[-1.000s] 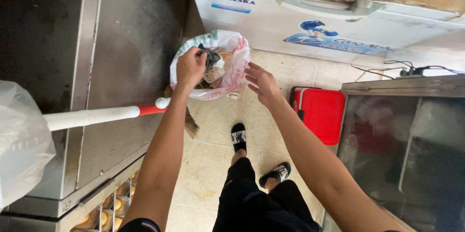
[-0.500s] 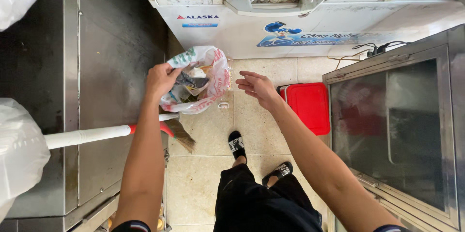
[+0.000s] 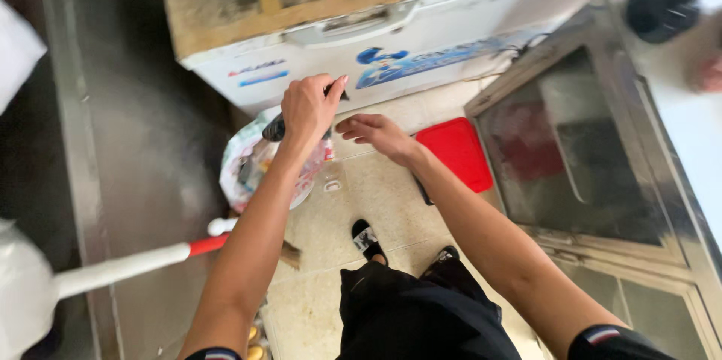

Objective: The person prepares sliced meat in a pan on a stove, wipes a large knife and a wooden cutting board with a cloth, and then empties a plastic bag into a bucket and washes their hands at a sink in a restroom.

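I see my left hand (image 3: 310,108) raised in front of the white chest freezer (image 3: 376,59), its grip closed around a dark, slim object (image 3: 274,130) whose ends poke out either side of the fist; I cannot tell what it is. My right hand (image 3: 376,133) hangs just beside it, fingers loosely spread, holding nothing. Below the left forearm a plastic bag (image 3: 252,168) full of rubbish sits on the tiled floor (image 3: 376,194), open at the top. My worry is that the dark object, held high over the floor and not over the bag's mouth, could slip and land on the tiles or knock the bag over. The broom handle (image 3: 128,266), white with a red band, leans across near my left elbow and could be bumped. The space is tight: a steel cabinet (image 3: 135,142) on the left, a glass-topped steel case (image 3: 579,149) on the right, a red lid or box (image 3: 455,153) on the floor near my feet (image 3: 367,240).
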